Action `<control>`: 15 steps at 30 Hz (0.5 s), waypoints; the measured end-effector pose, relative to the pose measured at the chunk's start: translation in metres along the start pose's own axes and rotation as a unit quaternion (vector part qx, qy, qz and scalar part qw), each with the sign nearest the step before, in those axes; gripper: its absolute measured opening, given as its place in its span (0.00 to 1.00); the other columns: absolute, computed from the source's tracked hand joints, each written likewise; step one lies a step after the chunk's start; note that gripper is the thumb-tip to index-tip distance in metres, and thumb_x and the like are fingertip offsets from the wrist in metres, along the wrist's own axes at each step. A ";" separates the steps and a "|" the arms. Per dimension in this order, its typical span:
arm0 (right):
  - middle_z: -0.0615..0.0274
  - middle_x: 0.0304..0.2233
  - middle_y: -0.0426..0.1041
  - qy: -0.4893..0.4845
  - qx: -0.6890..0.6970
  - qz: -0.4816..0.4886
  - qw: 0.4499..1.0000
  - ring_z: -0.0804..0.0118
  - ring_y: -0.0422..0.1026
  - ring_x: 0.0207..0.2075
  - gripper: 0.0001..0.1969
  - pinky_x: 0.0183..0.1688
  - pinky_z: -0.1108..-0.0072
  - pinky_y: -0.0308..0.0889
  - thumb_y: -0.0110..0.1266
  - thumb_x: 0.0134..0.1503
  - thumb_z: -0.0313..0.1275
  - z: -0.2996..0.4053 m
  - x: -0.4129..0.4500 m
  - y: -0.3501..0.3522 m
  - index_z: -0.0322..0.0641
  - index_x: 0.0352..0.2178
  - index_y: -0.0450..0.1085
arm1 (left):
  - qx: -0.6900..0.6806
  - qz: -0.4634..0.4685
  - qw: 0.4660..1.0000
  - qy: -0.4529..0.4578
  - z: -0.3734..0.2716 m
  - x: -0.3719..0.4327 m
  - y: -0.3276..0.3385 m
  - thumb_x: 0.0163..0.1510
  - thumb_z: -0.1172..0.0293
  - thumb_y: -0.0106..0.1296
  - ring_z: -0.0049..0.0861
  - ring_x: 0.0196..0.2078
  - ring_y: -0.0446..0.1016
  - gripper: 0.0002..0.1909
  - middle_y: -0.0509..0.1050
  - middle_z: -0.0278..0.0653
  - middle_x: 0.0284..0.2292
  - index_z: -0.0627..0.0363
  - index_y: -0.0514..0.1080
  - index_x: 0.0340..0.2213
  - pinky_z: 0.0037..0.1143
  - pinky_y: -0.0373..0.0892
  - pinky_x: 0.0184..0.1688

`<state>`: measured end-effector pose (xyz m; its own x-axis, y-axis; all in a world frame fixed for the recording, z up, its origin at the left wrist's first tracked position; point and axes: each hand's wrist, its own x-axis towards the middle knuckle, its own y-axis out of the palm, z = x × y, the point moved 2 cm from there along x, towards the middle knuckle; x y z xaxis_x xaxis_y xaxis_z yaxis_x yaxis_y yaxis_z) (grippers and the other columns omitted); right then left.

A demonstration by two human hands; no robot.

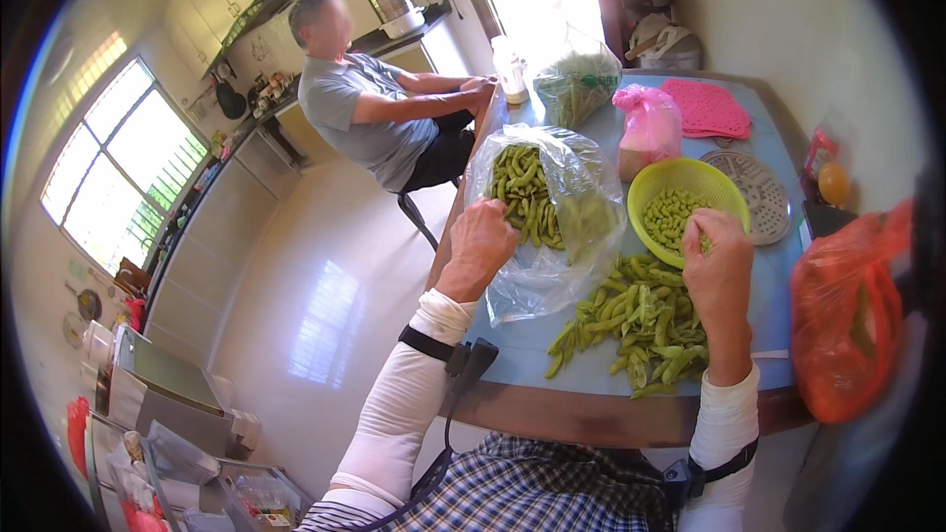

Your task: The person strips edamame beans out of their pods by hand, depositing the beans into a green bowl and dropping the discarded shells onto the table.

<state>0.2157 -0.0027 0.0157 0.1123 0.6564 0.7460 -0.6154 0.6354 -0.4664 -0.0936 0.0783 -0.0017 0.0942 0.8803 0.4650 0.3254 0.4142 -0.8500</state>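
My left hand (480,240) is at the near left edge of a clear plastic bag (517,292). Its fingers are curled beside the green soybean pods (526,192) lying in the bag's mouth; whether they pinch one is hidden. Over the near right rim of a yellow-green plastic colander (640,225) hangs my right hand (718,258), fingers bent inward. Any bean in those fingers is out of sight. Shelled green beans (669,218) cover the colander's bottom. A loose heap of pods (650,321), some split, lies on the table between my forearms.
Behind the colander stand a knotted pink bag (650,125), pink mats (706,109) and a perforated steel disc (761,196). A full plastic bag of greens (580,85) and a white bottle (510,74) are farther back. A red bag (846,325) hangs at right. Another person (384,103) sits at the table's left side.
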 end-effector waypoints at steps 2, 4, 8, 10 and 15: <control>0.48 0.34 0.75 -0.001 0.003 -0.003 1.000 0.46 0.71 0.38 0.04 0.44 0.65 0.67 0.53 0.52 0.21 -0.001 -0.004 0.000 0.29 0.29 0.72 | 0.011 0.010 1.000 -0.017 0.002 -0.006 0.001 0.44 0.76 0.44 0.50 0.34 0.76 0.15 0.76 0.59 0.30 0.66 0.77 0.33 0.37 0.73 0.40; 0.48 0.34 0.75 -0.015 0.019 -0.013 1.000 0.46 0.71 0.38 0.04 0.44 0.65 0.67 0.53 0.52 0.21 0.000 -0.006 0.004 0.29 0.29 0.71 | 0.016 0.013 0.999 -0.031 0.014 -0.010 0.011 0.44 0.77 0.45 0.49 0.33 0.77 0.14 0.76 0.57 0.28 0.65 0.78 0.31 0.37 0.73 0.39; 0.47 0.33 0.75 -0.008 0.006 -0.006 1.000 0.45 0.71 0.37 0.03 0.43 0.64 0.67 0.52 0.52 0.20 -0.003 -0.014 -0.004 0.29 0.28 0.71 | 0.029 0.037 0.998 -0.036 0.001 -0.017 0.022 0.44 0.77 0.46 0.50 0.35 0.76 0.11 0.76 0.55 0.31 0.61 0.77 0.28 0.39 0.72 0.41; 0.46 0.33 0.75 -0.003 0.010 0.006 1.000 0.45 0.71 0.37 0.04 0.43 0.63 0.67 0.52 0.52 0.21 -0.004 -0.017 -0.005 0.29 0.29 0.70 | 0.011 0.025 0.999 -0.027 -0.001 -0.019 0.018 0.44 0.75 0.47 0.51 0.37 0.76 0.09 0.76 0.53 0.34 0.61 0.76 0.28 0.40 0.72 0.42; 0.46 0.34 0.75 0.018 0.028 0.009 0.999 0.44 0.72 0.38 0.05 0.44 0.63 0.67 0.52 0.52 0.21 0.003 -0.008 -0.004 0.29 0.31 0.71 | -0.190 -0.057 0.979 -0.048 0.004 -0.029 0.004 0.48 0.76 0.51 0.43 0.34 0.76 0.07 0.75 0.47 0.34 0.58 0.78 0.29 0.34 0.71 0.39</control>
<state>0.2151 -0.0118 0.0128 0.1284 0.6829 0.7191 -0.6596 0.6003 -0.4523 -0.0992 0.0552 -0.0195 -0.0452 0.8589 0.5101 0.6571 0.4102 -0.6324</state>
